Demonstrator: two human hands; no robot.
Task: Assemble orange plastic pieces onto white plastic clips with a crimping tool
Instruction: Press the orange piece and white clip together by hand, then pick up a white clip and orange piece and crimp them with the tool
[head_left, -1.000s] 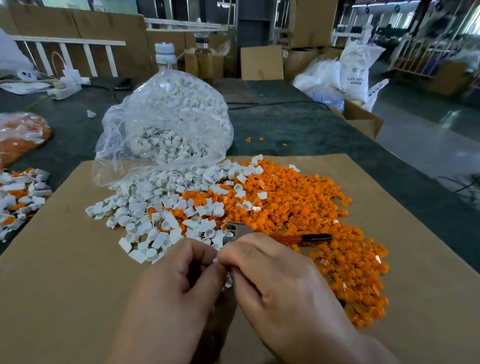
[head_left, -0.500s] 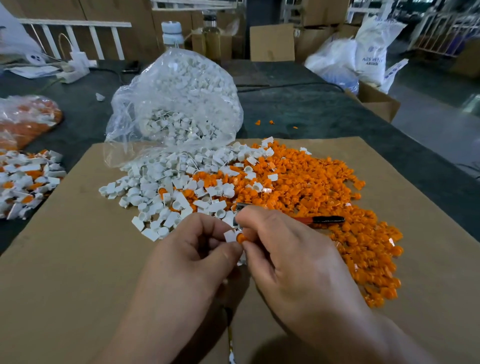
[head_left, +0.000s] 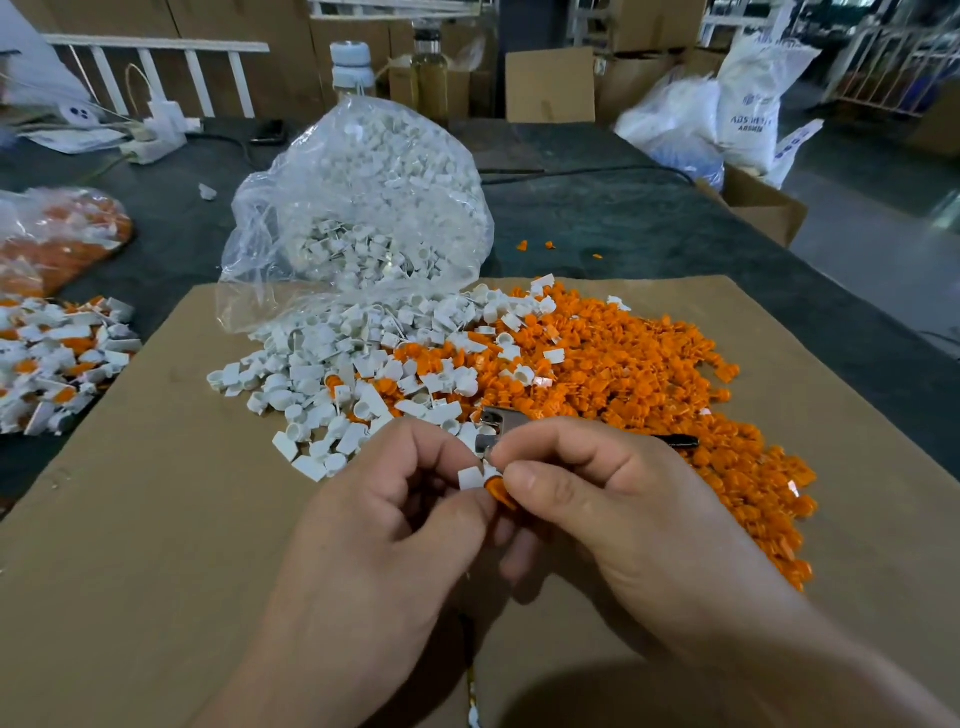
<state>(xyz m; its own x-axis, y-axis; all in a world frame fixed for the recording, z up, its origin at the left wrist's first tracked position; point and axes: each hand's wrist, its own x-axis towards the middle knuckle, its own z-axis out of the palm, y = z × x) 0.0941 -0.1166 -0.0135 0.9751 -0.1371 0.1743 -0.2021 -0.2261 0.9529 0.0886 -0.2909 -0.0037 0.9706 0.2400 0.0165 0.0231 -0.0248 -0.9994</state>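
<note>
**While 2 hands are meeting over the cardboard: clip and orange piece pinched together**

As the left hand is pinching a white clip between thumb and curled fingers, the right hand is pinching an orange piece against it. The 2 parts are touching. Both hands are sitting close together above the cardboard sheet on the desk. The crimping tool is lying just behind the right index finger, handle pointing right over the orange pile; contact with the hand cannot be told. Loose white clips are spilling from a clear bag at the sheet's far edge.
</note>
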